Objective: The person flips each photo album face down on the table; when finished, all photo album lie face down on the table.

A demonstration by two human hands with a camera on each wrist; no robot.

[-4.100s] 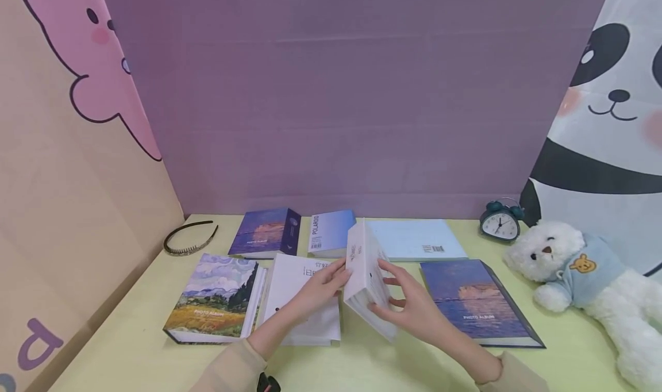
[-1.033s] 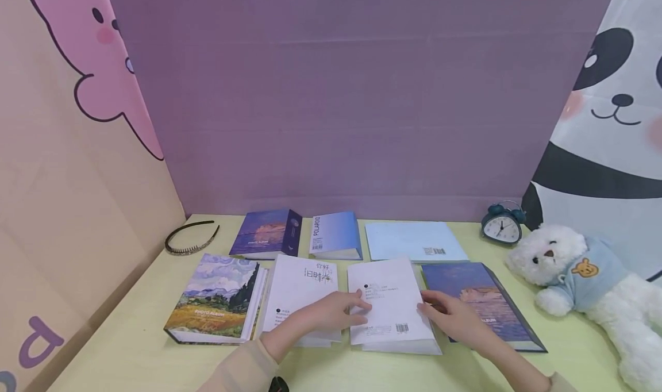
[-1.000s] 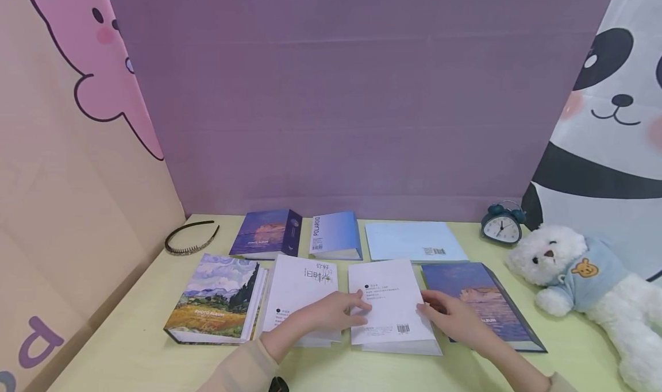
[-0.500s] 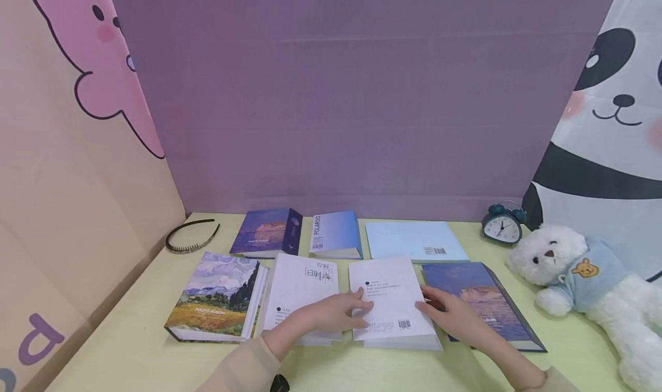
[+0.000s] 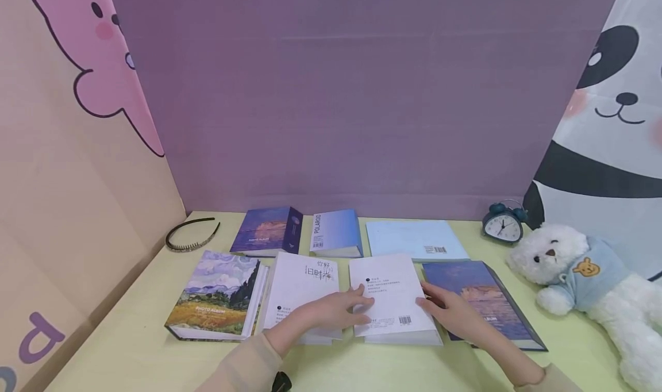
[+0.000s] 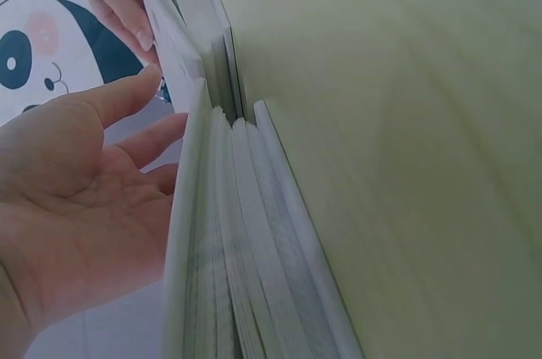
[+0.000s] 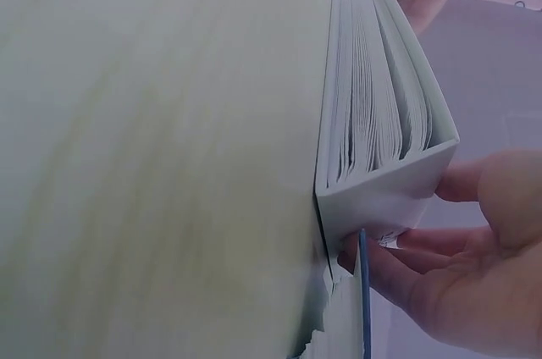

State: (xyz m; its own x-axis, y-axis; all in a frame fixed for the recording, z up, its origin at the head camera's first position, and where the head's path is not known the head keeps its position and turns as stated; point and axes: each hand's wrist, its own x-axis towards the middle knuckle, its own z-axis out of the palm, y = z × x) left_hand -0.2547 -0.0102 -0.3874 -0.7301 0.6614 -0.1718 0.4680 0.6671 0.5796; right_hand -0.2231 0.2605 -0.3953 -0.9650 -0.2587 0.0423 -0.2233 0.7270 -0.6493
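Observation:
A thick white photo album [image 5: 388,303] with small print and a barcode on its cover lies flat at the middle front of the table. My left hand [image 5: 331,311] has its fingertips at that album's left edge, while its palm passes over a second white album [image 5: 289,277] with Chinese lettering. Loosely extended left fingers [image 6: 152,139] show in the left wrist view. On the other side, my right hand [image 5: 455,318] touches the album's spine side, thumb at the cover edge. Its fingers [image 7: 389,274] lie spread along the white spine in the right wrist view.
A landscape photo album [image 5: 217,294] lies left, a sea-picture album [image 5: 476,297] right. Behind are another sea-picture album [image 5: 264,228], a blue-violet POLAROID album [image 5: 336,234] and a pale blue book [image 5: 408,239]. Further out are a headband [image 5: 188,245], alarm clock [image 5: 503,225] and teddy bear [image 5: 584,283].
Both hands held the white album tilted up about four seconds ago. It then came to lie flat, and since has shifted slightly away from me; the hands stayed at its sides.

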